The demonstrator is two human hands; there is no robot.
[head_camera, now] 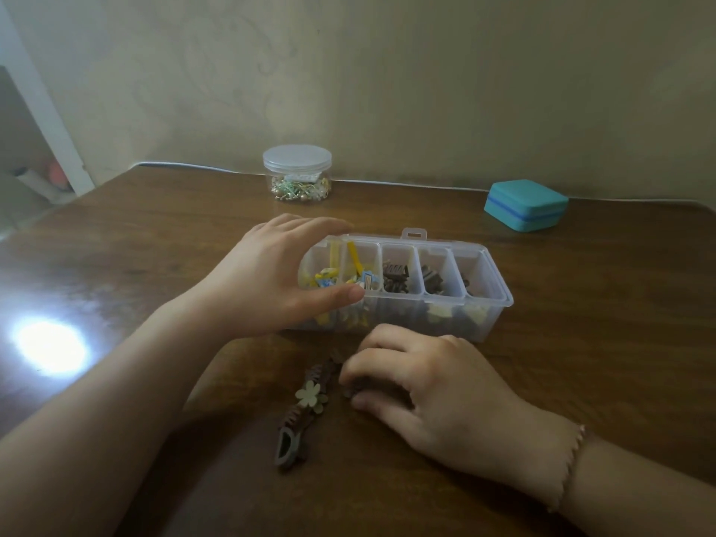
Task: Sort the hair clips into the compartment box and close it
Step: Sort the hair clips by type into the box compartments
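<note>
Sorting is nearly finished: we are steadying the box with our left hand, its grip spread round the nine o'clock end, thumb on the near wall, fingers over the far rim. Our right hand is curling on the desk at six o'clock from the box, pinching what looks like a small brown clip, mostly hidden. Brown clips with a pale flower are lying just beside it at nine o'clock. Next we are likely lifting the pinched clip into a brown compartment. The clear box is sitting mid-desk, lid open, yellow clips at nine o'clock, brown ones toward three.
</note>
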